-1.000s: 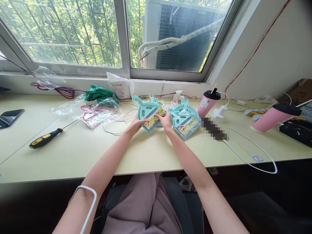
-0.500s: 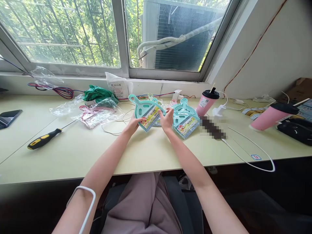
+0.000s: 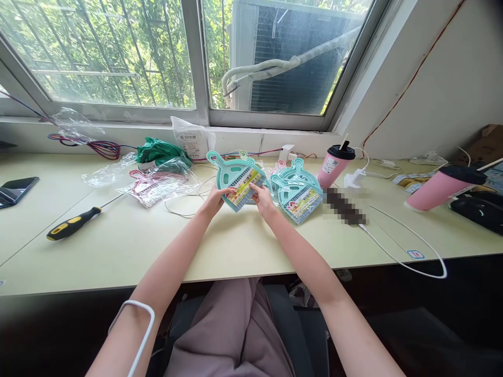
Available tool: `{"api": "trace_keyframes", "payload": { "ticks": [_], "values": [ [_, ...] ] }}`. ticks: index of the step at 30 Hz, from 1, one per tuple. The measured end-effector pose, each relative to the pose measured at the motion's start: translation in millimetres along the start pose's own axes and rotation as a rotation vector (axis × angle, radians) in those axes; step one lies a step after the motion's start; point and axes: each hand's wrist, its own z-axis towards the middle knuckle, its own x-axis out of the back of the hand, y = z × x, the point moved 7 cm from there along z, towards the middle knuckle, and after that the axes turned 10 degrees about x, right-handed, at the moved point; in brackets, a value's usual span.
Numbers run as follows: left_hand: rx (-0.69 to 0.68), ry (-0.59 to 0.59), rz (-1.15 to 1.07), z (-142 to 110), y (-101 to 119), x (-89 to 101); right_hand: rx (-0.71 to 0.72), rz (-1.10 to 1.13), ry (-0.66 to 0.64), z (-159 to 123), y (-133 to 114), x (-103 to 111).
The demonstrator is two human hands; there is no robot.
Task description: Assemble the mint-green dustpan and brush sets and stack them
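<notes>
A small teal dustpan-and-brush set point(image 3: 234, 179) with a yellow label is lifted slightly over the desk's middle. My left hand point(image 3: 214, 201) grips its lower left edge, fingers closed on it. My right hand point(image 3: 262, 202) pinches its lower right corner near the label. Just to the right lies a second teal dustpan set point(image 3: 296, 192) on the desk, untouched. More sets in plastic wrap lie behind the held one.
A yellow-and-black screwdriver point(image 3: 74, 222) lies at left, pink sets in clear wrap point(image 3: 151, 187) and a green bag point(image 3: 157, 151) behind. Two pink cups point(image 3: 336, 163) point(image 3: 442, 187), white cables point(image 3: 408, 246) and a phone point(image 3: 14, 188) also sit on the desk point(image 3: 118, 246).
The held teal set has been tilted and lifted slightly toward me. My right hand slid from its right edge down to the lower right corner.
</notes>
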Motion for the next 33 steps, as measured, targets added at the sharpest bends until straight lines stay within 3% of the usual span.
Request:
{"api": "trace_keyframes", "payload": {
  "ticks": [15,21,28,33],
  "values": [
    [0.008,0.026,-0.053,0,0,1.5,-0.019,0.049,-0.039,-2,1,-3],
    [0.008,0.042,-0.032,1,-2,3.5,-0.143,0.078,-0.022,0,11,0],
    [0.064,-0.037,0.083,-2,-1,1.0,-0.15,0.124,0.019,2,6,2],
    [0.028,-0.036,0.077,-3,4,1.3,-0.152,0.101,-0.037,1,2,-2]
  ]
}}
